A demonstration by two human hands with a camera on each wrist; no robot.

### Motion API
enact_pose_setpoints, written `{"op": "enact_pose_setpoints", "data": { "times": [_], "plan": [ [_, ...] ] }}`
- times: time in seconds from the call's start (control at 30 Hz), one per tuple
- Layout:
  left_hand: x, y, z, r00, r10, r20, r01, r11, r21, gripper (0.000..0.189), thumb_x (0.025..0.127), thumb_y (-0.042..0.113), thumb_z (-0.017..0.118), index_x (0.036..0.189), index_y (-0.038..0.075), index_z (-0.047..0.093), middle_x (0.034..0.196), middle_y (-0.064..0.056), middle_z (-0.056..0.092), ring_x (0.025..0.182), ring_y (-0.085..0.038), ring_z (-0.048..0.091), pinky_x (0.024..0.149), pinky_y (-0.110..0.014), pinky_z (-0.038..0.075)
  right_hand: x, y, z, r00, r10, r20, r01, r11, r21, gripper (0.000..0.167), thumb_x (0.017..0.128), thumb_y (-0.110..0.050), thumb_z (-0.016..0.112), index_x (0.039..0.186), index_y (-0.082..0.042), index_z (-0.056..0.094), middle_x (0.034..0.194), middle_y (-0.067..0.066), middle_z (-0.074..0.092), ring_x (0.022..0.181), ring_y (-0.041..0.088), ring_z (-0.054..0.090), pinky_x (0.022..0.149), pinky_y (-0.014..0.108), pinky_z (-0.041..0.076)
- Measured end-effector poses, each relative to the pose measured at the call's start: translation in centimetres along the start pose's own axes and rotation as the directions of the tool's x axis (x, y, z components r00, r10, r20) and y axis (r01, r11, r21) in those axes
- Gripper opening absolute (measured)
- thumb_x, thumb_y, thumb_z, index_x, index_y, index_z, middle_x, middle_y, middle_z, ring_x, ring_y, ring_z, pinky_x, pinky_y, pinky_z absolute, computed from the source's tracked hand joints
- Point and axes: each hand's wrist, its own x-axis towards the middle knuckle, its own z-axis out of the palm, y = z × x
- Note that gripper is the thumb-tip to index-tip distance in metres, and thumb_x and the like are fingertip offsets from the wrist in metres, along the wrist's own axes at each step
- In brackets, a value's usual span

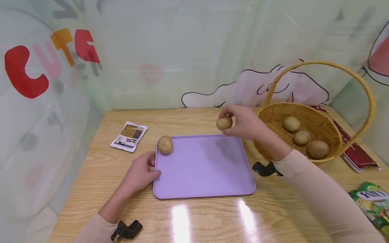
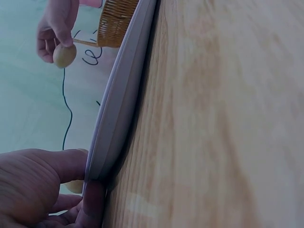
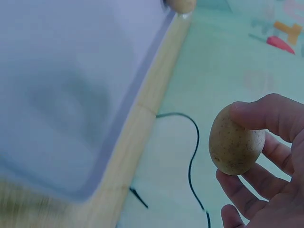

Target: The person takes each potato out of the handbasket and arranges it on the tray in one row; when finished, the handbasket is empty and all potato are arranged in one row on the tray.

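My right hand [image 1: 244, 123] pinches a potato [image 1: 224, 123] between thumb and fingertips, held above the far right part of a purple tray [image 1: 204, 169]. The right wrist view shows this potato [image 3: 236, 141] as brown and speckled. At the tray's left edge, my left hand [image 1: 141, 173] grips the rim, thumb on top and fingers underneath in the left wrist view. Another potato [image 1: 165, 145] lies in the tray's far left corner. To the right stands a wicker basket [image 1: 280, 110] with a tall handle, and several potatoes [image 1: 301, 137] lie inside it.
A white and brown packet [image 1: 129, 136] lies on the wooden table [image 1: 207, 224] left of the tray. Behind the basket is a dark red packet [image 1: 358, 148]. A green FOX'S bag [image 1: 380, 208] sits at the right edge. A printed curtain [image 1: 176, 44] hangs behind the table.
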Motion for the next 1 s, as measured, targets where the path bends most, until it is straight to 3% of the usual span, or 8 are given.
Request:
{"op": "enact_pose_setpoints", "data": {
  "times": [0.8,1.0],
  "plan": [
    [0.1,-0.2,-0.1,1.0,0.015,-0.007,-0.015,1.0,-0.013,0.066,0.075,0.002,0.074,0.134,-0.01,0.047,0.089,-0.008,0.055,0.066,-0.013,0.054,0.06,-0.026,0.049,5.0,-3.3,8.0,0.992,-0.057,0.113,0.048,0.996,0.08,0.034,0.071,-0.008,0.077,0.102,-0.01,0.063,0.102,0.002,0.065,0.092,0.02,0.057,0.08,0.034,0.045],
    [0.2,-0.4,0.0,1.0,0.004,-0.007,-0.004,1.0,-0.021,0.066,0.075,0.003,0.075,0.134,-0.007,0.048,0.09,-0.007,0.055,0.067,-0.013,0.055,0.061,-0.028,0.05,5.9,-3.7,9.8,0.989,-0.03,0.144,0.022,0.998,0.059,0.034,0.073,-0.012,0.078,0.104,-0.012,0.063,0.104,0.001,0.064,0.092,0.019,0.056,0.081,0.033,0.045]
  ]
}}
